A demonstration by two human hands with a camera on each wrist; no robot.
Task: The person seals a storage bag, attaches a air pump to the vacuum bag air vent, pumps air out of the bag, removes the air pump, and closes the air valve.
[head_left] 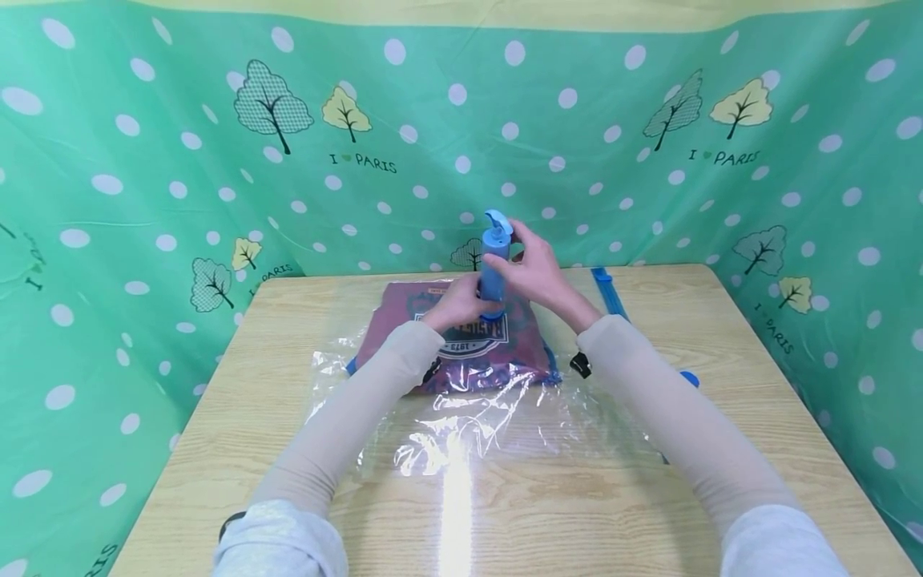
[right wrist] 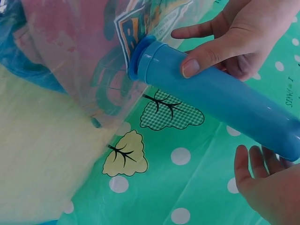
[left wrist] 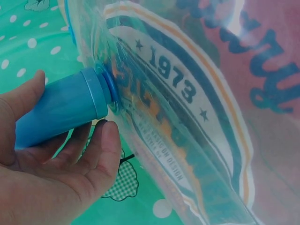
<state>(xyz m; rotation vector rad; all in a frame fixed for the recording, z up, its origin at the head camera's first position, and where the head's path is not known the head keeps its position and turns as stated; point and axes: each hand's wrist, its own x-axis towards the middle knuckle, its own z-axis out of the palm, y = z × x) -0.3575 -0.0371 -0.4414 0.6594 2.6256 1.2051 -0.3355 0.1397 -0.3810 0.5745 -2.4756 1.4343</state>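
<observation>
A blue hand pump (head_left: 493,276) stands upright on the round blue valve (head_left: 493,317) of a clear plastic storage bag (head_left: 425,457). Inside the bag lies a folded maroon garment (head_left: 389,320) with a printed "1973" badge. My left hand (head_left: 461,303) holds the pump low down, thumb on one side and fingers around the other, as the left wrist view shows. Higher up, my right hand (head_left: 537,268) grips the pump near its top, where a light blue handle (head_left: 499,221) sticks out. The right wrist view shows the pump's base (right wrist: 147,61) against the bag.
A blue strip with a slider (head_left: 611,292) lies on the wooden table (head_left: 577,513) at the back right. Partly behind the right forearm is a round blue piece (head_left: 690,377). A green dotted curtain (head_left: 433,160) borders the table's back and sides.
</observation>
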